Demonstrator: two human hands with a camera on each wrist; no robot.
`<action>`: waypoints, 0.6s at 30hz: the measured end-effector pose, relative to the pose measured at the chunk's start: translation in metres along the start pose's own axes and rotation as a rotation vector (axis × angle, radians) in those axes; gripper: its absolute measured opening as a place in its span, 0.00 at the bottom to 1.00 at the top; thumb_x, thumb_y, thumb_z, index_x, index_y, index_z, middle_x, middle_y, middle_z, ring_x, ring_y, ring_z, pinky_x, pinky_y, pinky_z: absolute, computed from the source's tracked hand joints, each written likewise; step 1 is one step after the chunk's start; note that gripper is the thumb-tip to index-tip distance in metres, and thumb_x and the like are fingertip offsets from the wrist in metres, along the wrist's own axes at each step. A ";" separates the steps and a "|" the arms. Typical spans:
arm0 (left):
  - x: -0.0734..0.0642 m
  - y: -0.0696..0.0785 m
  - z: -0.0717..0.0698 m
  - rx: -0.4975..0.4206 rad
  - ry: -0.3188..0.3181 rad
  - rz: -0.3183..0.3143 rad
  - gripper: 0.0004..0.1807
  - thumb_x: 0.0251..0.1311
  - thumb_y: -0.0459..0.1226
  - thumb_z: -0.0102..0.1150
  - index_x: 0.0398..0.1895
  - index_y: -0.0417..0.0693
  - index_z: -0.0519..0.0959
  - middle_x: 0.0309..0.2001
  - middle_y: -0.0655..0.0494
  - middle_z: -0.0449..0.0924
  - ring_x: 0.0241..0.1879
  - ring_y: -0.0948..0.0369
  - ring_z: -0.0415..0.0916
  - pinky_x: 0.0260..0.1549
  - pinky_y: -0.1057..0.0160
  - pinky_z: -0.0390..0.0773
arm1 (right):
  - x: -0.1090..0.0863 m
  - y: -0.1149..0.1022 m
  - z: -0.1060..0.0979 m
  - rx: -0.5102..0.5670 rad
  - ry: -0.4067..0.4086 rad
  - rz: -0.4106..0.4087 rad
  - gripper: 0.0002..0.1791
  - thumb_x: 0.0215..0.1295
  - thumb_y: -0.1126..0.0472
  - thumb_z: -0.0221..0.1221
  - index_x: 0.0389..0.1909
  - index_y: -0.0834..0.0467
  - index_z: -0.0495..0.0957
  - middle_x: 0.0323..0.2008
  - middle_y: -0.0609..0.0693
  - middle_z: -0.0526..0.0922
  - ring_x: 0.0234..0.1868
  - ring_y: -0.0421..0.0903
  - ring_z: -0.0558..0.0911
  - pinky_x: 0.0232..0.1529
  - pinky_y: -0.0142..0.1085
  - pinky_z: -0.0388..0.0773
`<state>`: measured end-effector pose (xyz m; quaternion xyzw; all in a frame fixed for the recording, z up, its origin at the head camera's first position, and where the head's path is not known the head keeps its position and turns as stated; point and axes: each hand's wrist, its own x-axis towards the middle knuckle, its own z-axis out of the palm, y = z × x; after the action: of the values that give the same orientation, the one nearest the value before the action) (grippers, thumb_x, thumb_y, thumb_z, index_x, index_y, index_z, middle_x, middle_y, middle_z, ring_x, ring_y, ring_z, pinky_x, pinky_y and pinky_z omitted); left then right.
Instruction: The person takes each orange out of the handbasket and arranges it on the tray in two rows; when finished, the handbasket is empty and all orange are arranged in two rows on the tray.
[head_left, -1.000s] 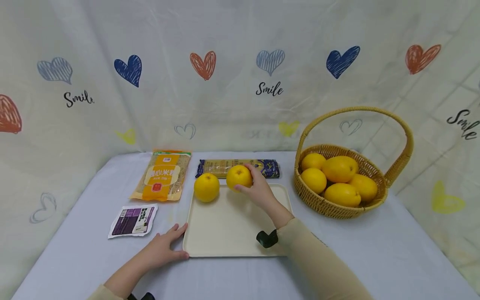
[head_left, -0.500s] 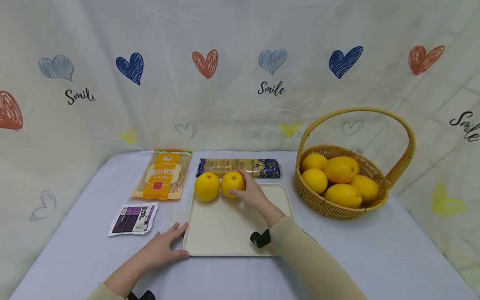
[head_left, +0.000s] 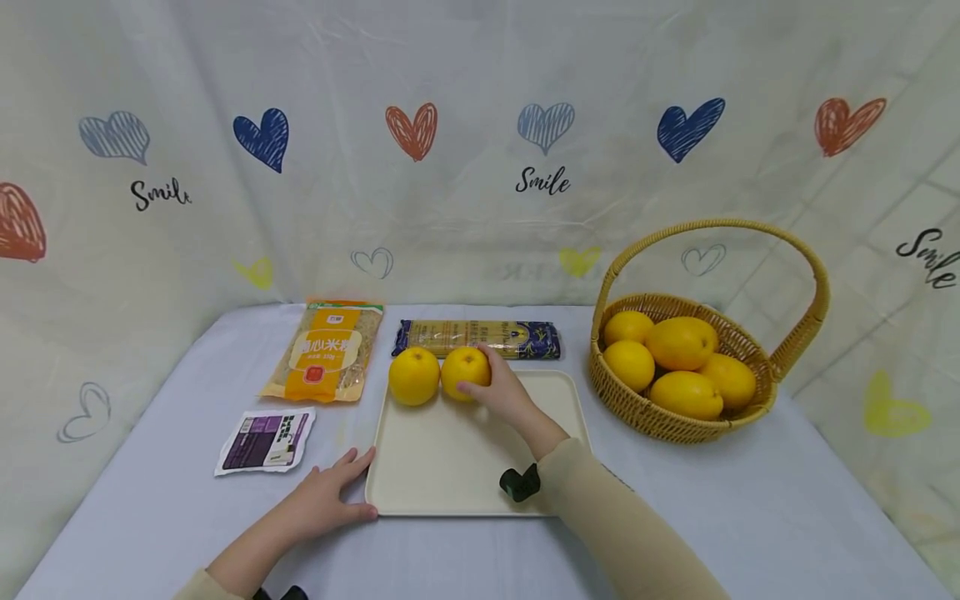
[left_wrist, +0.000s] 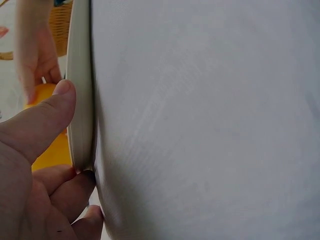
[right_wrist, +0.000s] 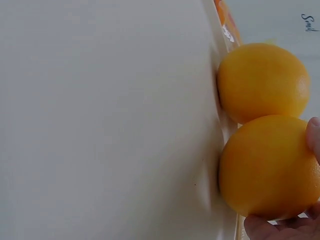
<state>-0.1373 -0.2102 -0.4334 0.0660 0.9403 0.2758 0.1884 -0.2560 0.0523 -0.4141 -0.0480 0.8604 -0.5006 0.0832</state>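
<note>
My right hand (head_left: 504,387) grips a round yellow orange (right_wrist: 267,167), thumb on its near side and fingers around its right side. The orange sits at the far side of a cream tray (head_left: 465,467). A second orange (head_left: 414,377) rests right beside it at the tray's far left corner; in the right wrist view the two touch. My left hand (head_left: 322,498) lies at the tray's near left corner, thumb and fingers spread and touching the rim, as the left wrist view also shows.
A wicker basket (head_left: 652,427) with several yellow fruits stands right of the tray. Behind the tray lies a blue and gold noodle packet (head_left: 480,333). An orange and clear food bag (head_left: 324,354) and a purple and white packet (head_left: 266,442) lie to the left.
My right hand has brought its orange left and down against the other orange on the tray, then stayed there over the last half second. My left hand has not moved.
</note>
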 end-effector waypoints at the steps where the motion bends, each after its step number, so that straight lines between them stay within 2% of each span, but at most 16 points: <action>1: 0.000 0.000 0.000 0.000 -0.001 0.000 0.49 0.37 0.54 0.68 0.66 0.49 0.61 0.65 0.37 0.59 0.66 0.42 0.54 0.59 0.31 0.41 | 0.000 0.000 0.000 0.002 -0.004 0.000 0.43 0.55 0.54 0.63 0.68 0.54 0.51 0.67 0.55 0.58 0.65 0.55 0.64 0.65 0.50 0.60; 6: 0.000 0.000 0.000 -0.005 -0.005 -0.015 0.49 0.37 0.55 0.68 0.66 0.50 0.61 0.66 0.38 0.58 0.67 0.43 0.52 0.60 0.31 0.40 | 0.001 0.002 0.000 -0.011 -0.016 0.000 0.46 0.54 0.53 0.63 0.69 0.54 0.48 0.68 0.55 0.55 0.66 0.56 0.62 0.65 0.51 0.59; 12: 0.000 0.002 -0.001 -0.006 -0.015 -0.032 0.50 0.37 0.55 0.68 0.67 0.50 0.60 0.66 0.38 0.57 0.67 0.42 0.52 0.60 0.32 0.39 | 0.002 0.004 0.000 -0.102 0.010 -0.038 0.49 0.53 0.50 0.63 0.70 0.54 0.45 0.69 0.56 0.52 0.67 0.56 0.59 0.65 0.52 0.58; 15: -0.001 0.003 -0.001 0.000 -0.015 -0.030 0.50 0.38 0.55 0.68 0.66 0.50 0.60 0.66 0.37 0.57 0.66 0.41 0.52 0.60 0.31 0.40 | -0.003 0.002 -0.005 -0.158 0.039 -0.082 0.48 0.53 0.49 0.63 0.70 0.53 0.46 0.69 0.56 0.52 0.68 0.56 0.58 0.65 0.53 0.58; 18: -0.002 0.004 -0.001 -0.003 -0.015 -0.032 0.49 0.38 0.55 0.68 0.67 0.50 0.60 0.66 0.37 0.57 0.66 0.42 0.52 0.60 0.32 0.40 | -0.012 -0.003 -0.018 -0.230 0.095 -0.168 0.44 0.54 0.49 0.62 0.69 0.54 0.50 0.69 0.57 0.52 0.69 0.57 0.55 0.65 0.55 0.57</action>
<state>-0.1362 -0.2079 -0.4296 0.0527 0.9393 0.2736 0.2000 -0.2475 0.0680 -0.4017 -0.1052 0.9079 -0.4058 -0.0056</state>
